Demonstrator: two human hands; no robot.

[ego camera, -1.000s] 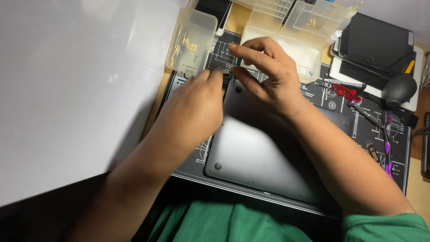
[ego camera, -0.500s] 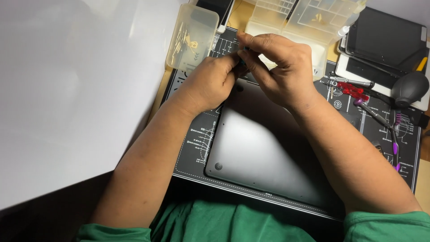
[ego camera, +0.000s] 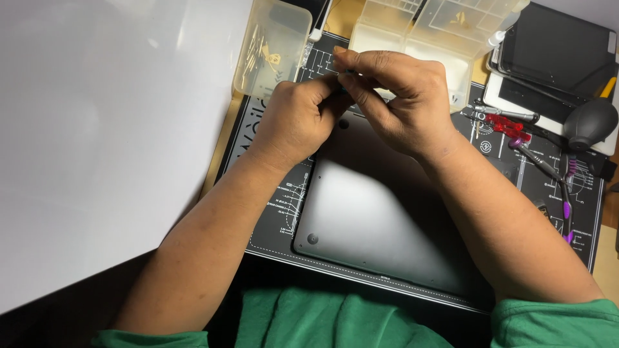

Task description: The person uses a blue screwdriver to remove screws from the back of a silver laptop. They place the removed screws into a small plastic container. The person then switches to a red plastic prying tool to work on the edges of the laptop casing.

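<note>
Meeting fingertip to fingertip — left hand (ego camera: 300, 119), right hand (ego camera: 400, 103) — above the laptop (ego camera: 380, 219).

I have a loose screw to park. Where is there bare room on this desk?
Freest: the white sheet left of the mat. The laptop base is bare between the forearms. Crowded: right edge, with screwdrivers and blower; top, with plastic boxes.

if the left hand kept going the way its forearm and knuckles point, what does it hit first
Most likely the right hand: the left hand points up and right, its fingertips already meeting the right's. Past that lies the clear plastic organizer box, though depth is hard to judge.
</note>
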